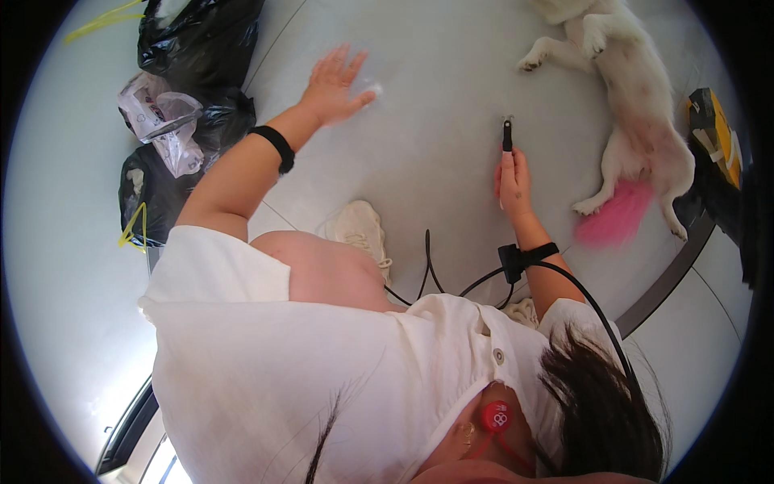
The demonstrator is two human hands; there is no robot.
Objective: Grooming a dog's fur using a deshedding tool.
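My left hand [334, 91] is palm down over the grey tiled floor [423, 163], fingers spread. A small whitish, translucent wisp [375, 89] shows beside its thumb; blur hides what it is and whether I hold it. In my right hand [514, 181] is a slim tool [507, 136] with a black neck and a small metal head pointing away from me; its exact kind is unclear. Right of that hand lies a white dog [641, 109], belly exposed and legs bent, with a pink-dyed tail [617, 215]. Its head is mostly cut off by the top edge.
Black plastic bags [199, 48] with yellow drawstrings [136, 230] stand at the left, a clear plastic cup [175, 115] among them. A yellow and black box [716, 139] is at the far right. From my right wristband [540, 254], a black cable [592, 302] loops past my shoes [363, 230].
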